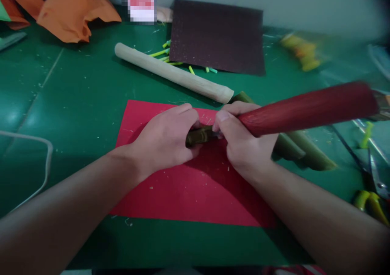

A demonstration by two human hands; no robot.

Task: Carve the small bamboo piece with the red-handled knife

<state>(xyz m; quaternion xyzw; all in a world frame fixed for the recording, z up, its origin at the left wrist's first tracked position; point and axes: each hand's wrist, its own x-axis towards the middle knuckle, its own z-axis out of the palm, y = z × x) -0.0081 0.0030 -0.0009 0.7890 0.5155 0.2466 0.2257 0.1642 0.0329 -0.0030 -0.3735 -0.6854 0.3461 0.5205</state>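
My left hand [170, 135] is closed around a short brownish-green piece of bamboo [199, 136] above a red sheet [183, 193]. My right hand [243, 141] grips a tool with a thick red handle [310, 108], which points up to the right. Its working end meets the bamboo between my hands, but my fingers hide most of that end. Under my right wrist lie green bamboo pieces [304, 153]. A pale, peeled stick [170, 72] lies just beyond the red sheet.
At the back are a dark sheet [217, 37] over yellow-green sticks and crumpled orange paper [70, 11]. Yellow-handled scissors [370, 202] lie at the right edge. A white cable [47, 153] curves at left. Small shavings dot the green table [76, 92].
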